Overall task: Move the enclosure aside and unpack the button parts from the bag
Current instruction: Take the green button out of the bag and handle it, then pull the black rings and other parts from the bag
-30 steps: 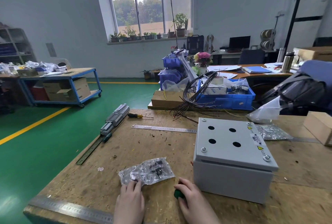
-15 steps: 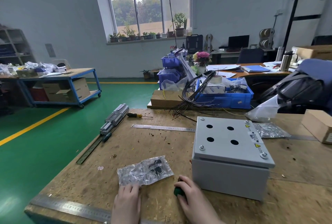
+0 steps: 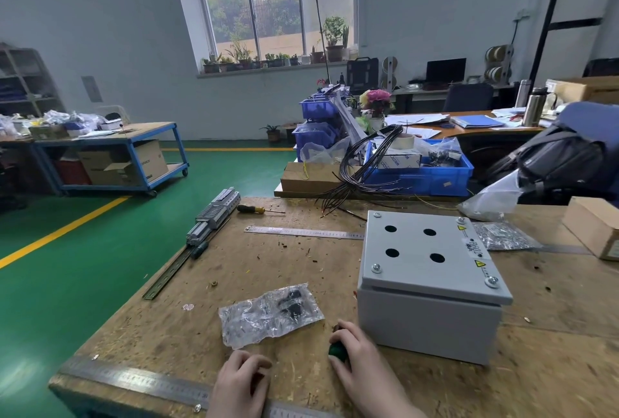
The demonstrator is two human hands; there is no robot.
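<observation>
**Sizing up the bag and the box**

Lying flat on the bench (image 3: 552, 367), the clear plastic bag (image 3: 269, 315) of dark button parts looks light, crinkly and slippery; pinching a free corner or its sealed edge seems the safest hold. The grey steel enclosure (image 3: 430, 283) stands just right of it, likely heavy and rigid, best taken by both side walls. The left hand (image 3: 243, 380) rests curled and empty near the bag's lower edge. The right hand (image 3: 360, 357) has its grip closed round a green button part (image 3: 336, 349) beside the enclosure's front. A steel ruler (image 3: 140, 380) lines the near edge; nothing blocks the bag.
</observation>
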